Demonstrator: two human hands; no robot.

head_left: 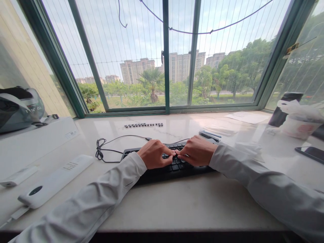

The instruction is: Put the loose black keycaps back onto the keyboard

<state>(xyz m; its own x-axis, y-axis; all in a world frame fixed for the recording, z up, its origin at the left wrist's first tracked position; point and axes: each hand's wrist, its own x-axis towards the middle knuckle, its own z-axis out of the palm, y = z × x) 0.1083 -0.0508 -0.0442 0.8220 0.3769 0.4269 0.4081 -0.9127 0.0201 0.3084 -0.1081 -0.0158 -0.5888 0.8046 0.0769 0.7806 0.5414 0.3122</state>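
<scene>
A black keyboard (174, 172) lies on the pale stone counter in front of me, partly covered by both hands. My left hand (155, 154) comes over it from the left, thumb and index finger pinched together above the middle keys. From the other side my right hand (196, 151) meets it, its fingers also pinched, the fingertips nearly touching the left ones. Whatever sits between the fingertips is too small and hidden to make out. Farther back, small black keycaps (143, 125) stand in a row on the counter.
A coiled black cable (100, 150) lies left of the keyboard. A white power strip (55, 182) and a helmet (20, 108) are at the left. Behind my right hand are pens (209, 135); a phone (311, 153) and a bagged cup (300, 123) stand rightward. Windows (165, 60) close the back.
</scene>
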